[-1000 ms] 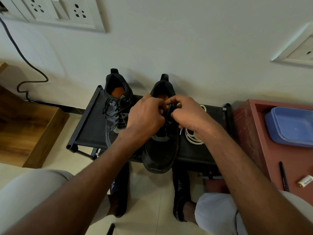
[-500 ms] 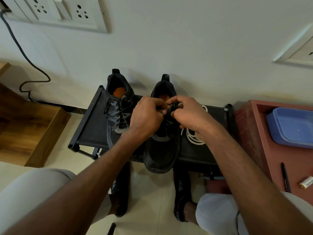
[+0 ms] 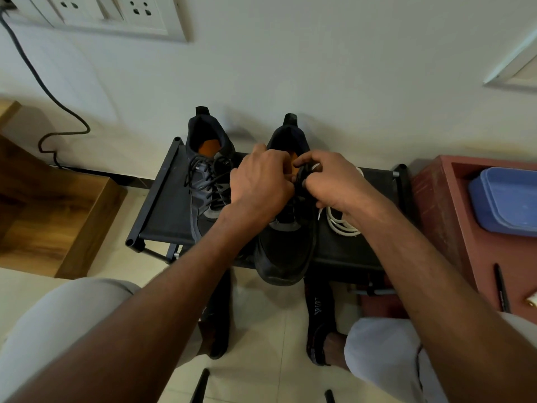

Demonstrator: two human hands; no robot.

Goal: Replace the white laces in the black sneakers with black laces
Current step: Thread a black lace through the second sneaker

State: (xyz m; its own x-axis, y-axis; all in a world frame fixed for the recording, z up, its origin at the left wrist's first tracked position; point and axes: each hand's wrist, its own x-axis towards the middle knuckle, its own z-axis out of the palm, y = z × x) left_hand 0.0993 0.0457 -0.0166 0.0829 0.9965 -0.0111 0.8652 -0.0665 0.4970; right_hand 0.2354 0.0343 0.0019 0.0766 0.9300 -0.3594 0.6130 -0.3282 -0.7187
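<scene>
Black lace (image 3: 302,177), soft and limp, sits pinched by the right hand (image 3: 334,184) and left hand (image 3: 261,184) above the sneaker (image 3: 286,245), best gripped near its stiff tip.

A home, likely an entryway, low black shoe rack (image 3: 162,205) against a pale wall (image 3: 319,68); tiled floor (image 3: 270,344) near; switchboard with sockets (image 3: 116,13) far left; wooden furniture (image 3: 43,205) left; red shelf (image 3: 436,205) right

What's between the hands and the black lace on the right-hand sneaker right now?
Nothing visible. The left hand and right hand are both already at the black lace over the right-hand sneaker. The white laces lie coiled beside it on the rack, out of the way.
</scene>
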